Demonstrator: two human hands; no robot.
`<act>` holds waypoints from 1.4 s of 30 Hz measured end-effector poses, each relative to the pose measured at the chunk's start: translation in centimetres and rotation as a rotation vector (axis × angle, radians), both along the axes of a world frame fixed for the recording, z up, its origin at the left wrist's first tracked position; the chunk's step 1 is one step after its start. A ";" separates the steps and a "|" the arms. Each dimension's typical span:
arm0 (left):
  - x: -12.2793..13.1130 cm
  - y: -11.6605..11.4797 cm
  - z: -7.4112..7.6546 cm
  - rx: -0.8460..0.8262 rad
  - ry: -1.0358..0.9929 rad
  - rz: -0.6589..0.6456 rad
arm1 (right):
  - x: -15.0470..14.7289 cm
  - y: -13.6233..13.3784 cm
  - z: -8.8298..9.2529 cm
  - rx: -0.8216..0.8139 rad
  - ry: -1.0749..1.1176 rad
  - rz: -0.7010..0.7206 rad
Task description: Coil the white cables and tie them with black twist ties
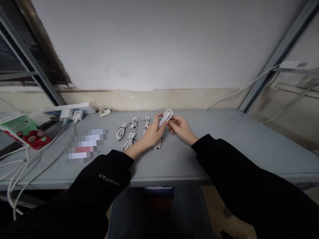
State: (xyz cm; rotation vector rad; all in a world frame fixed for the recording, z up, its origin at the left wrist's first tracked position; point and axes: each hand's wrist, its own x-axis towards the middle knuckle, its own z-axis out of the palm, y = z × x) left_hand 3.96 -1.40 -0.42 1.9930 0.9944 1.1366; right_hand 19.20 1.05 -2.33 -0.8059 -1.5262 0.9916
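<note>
Presently: coiled cable (168,114), one, clamped in my left hand (156,129); right hand (181,127) just beside, pinch unclear; slack grip could let coils spring loose.

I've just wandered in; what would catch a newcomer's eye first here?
First, the looped white cable near the middle, held in the left fingers, with the right fingers close beside it. Mostly to its left, more white cable bundles lie on the grey table. At the far left, a green-and-red package makes the strongest splash of colour.
</note>
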 end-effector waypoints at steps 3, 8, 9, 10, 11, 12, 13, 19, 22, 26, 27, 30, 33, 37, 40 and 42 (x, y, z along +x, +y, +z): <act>0.0 0.1 0.1 0.017 0.024 -0.006 | 0.0 -0.1 0.1 -0.022 0.014 0.022; 0.1 0.2 0.4 0.078 -0.012 0.043 | 0.0 -0.3 0.2 -0.022 0.009 0.057; 0.1 0.2 0.4 0.082 -0.025 0.053 | -0.1 -0.3 0.1 -0.018 0.003 0.064; 0.1 0.2 0.5 0.078 -0.033 0.067 | -0.1 -0.4 0.1 -0.015 -0.003 0.069; 0.1 0.2 0.6 0.065 -0.036 0.084 | -0.2 -0.5 0.1 -0.011 -0.007 0.072; 0.1 0.1 0.7 0.047 -0.035 0.102 | -0.2 -0.6 0.1 -0.006 -0.011 0.072; 0.1 0.1 0.8 0.029 -0.033 0.116 | -0.3 -0.7 0.1 0.003 -0.015 0.068; 0.1 0.3 0.9 -0.031 -0.055 0.149 | -0.2 -1.0 -0.2 0.131 -0.074 0.006; 0.1 0.5 0.9 -0.066 -0.086 0.159 | -0.2 -1.1 -0.3 0.248 -0.199 -0.095; 0.1 0.7 0.8 -0.073 -0.083 0.145 | -0.1 -1.1 -0.4 0.418 -0.295 -0.206; 0.0 0.7 0.8 -0.073 -0.078 0.138 | 0.0 -1.1 -0.3 0.464 -0.293 -0.212; 0.0 0.7 0.8 -0.071 -0.065 0.118 | 0.2 -1.0 -0.1 0.620 -0.292 -0.231; -0.1 0.6 0.7 -0.080 -0.044 0.082 | 0.5 -1.0 0.2 0.760 -0.336 -0.311; -0.1 0.6 0.4 -0.103 0.049 0.029 | 1.0 -0.8 0.6 0.867 -0.428 -0.382; -0.1 0.8 0.1 -0.079 0.095 -0.031 | 1.4 -0.5 0.7 0.925 -0.459 -0.322; -0.1 0.9 -0.2 -0.057 0.113 -0.078 | 1.6 -0.3 0.8 0.946 -0.490 -0.285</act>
